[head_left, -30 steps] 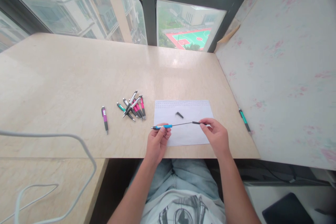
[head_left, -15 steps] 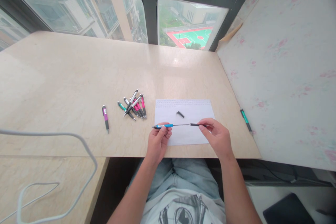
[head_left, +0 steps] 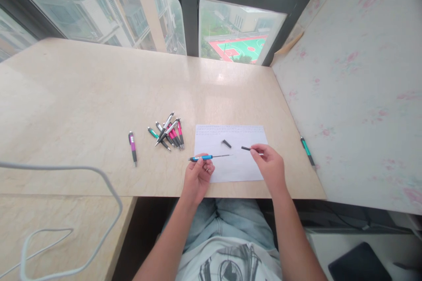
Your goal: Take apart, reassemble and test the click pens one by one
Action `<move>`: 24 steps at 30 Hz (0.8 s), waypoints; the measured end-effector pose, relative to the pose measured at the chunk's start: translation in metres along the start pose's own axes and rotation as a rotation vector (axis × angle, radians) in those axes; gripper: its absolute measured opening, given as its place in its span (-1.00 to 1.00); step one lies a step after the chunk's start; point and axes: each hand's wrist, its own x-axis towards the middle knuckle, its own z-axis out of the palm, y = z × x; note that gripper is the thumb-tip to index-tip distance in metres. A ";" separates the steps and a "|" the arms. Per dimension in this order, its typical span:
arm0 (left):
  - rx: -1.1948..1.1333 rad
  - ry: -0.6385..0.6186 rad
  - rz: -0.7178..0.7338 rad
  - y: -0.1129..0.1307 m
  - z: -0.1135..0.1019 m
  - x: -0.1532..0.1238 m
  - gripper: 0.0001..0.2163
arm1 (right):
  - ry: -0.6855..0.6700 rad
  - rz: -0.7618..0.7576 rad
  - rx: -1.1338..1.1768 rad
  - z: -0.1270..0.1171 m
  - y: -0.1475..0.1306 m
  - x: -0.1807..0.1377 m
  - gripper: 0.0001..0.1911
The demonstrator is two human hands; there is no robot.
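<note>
Currently, the left hand is closed on one blue pen barrel, thumb on top, at the left edge of one paper sheet. One thin refill juts rightward from the barrel. The right hand pinches one black tube between thumb and fingers, apart from the refill tip. Count on the desk: one short black piece, lying on the sheet; one purple pen, left; one teal pen, beside the wall; one pen pile, overlapping, exact number unclear.
</note>
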 end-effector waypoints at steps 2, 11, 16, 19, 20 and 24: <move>0.016 -0.001 -0.001 0.000 0.000 0.000 -0.81 | 0.008 0.001 -0.105 0.012 0.010 0.007 -0.79; 0.035 0.011 -0.017 -0.002 0.000 0.000 -0.81 | 0.059 -0.210 -0.379 0.061 0.023 0.028 -0.82; 0.058 0.011 -0.019 -0.002 0.000 0.000 -0.81 | 0.026 -0.209 -0.419 0.067 0.023 0.025 -0.80; 0.079 0.008 -0.018 -0.003 -0.001 0.001 -0.81 | 0.028 -0.163 -0.354 0.059 0.017 0.020 -0.75; 0.086 0.008 -0.017 -0.003 -0.002 0.001 -0.81 | 0.026 -0.127 -0.302 0.055 0.014 0.017 -0.73; 0.117 0.007 -0.014 -0.005 -0.002 0.001 -0.82 | -0.125 0.053 0.029 0.037 -0.001 0.002 -0.57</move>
